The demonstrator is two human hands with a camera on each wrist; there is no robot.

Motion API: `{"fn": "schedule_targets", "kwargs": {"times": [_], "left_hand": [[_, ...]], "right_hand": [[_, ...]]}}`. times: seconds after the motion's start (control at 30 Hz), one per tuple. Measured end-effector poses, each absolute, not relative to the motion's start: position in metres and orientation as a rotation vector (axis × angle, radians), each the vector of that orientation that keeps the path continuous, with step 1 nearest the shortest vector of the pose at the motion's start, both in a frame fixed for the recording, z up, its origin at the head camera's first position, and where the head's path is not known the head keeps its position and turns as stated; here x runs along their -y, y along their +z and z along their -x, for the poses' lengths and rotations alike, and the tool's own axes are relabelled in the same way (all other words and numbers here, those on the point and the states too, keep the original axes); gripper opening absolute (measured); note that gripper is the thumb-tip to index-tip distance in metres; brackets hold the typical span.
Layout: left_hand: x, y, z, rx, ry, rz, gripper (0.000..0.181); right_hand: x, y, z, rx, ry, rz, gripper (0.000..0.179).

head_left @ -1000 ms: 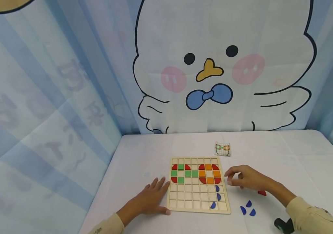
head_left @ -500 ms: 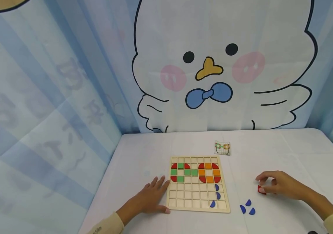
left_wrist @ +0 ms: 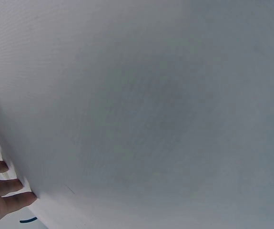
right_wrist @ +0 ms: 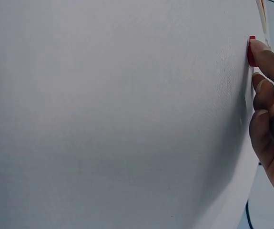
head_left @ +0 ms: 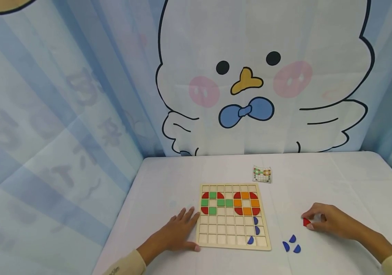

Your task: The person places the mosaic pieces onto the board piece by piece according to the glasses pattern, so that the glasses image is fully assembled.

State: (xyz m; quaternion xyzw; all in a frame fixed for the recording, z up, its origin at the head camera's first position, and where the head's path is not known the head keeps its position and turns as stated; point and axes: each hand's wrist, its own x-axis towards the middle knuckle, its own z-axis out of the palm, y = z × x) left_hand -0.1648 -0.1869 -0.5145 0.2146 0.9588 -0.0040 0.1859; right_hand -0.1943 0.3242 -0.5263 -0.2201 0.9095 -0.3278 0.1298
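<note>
In the head view a wooden grid board (head_left: pixel 231 244) lies on the table, with red quarter-round pieces (head_left: pixel 256 211), green squares (head_left: pixel 229 203) and orange squares (head_left: pixel 247 211) in its upper rows. Blue half-round pieces (head_left: pixel 256 220) sit in cells lower right. My left hand (head_left: pixel 177 233) rests spread on the table, fingertips at the board's left edge. To the right of the board, my right hand (head_left: pixel 333 220) pinches a red piece (head_left: pixel 306 222) between thumb and fingers, low at the tabletop. The right wrist view shows the same red piece (right_wrist: pixel 251 52) under the thumb.
Three loose blue half-rounds (head_left: pixel 292 238) lie between the board and my right hand. A small pattern card (head_left: pixel 262 174) lies behind the board. A curtain with a cartoon print (head_left: pixel 244 141) hangs past the table's far edge.
My right hand has moved right, away from the board's edge, to the red piece on the table, and now pinches it. The left hand stays in place.
</note>
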Motion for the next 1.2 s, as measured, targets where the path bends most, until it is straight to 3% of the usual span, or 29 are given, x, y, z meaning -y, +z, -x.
{"fn": "schedule_targets", "kwargs": {"times": [0.2, 0.73, 1.2], "left_hand": [[0.188, -0.514, 0.165, -2.702, -0.011, -0.602, 0.109], [0.188, -0.513, 0.165, -2.701, -0.006, -0.596, 0.109], [0.186, -0.510, 0.163, -2.699, 0.017, -0.605, 0.109]], "right_hand": [[-0.320, -0.525, 0.194, -2.597, -0.973, 0.621, 0.025], [-0.301, -0.519, 0.196, -2.461, -1.130, 0.603, 0.030], [-0.234, -0.513, 0.210, -2.362, -1.179, 0.672, 0.021]]}}
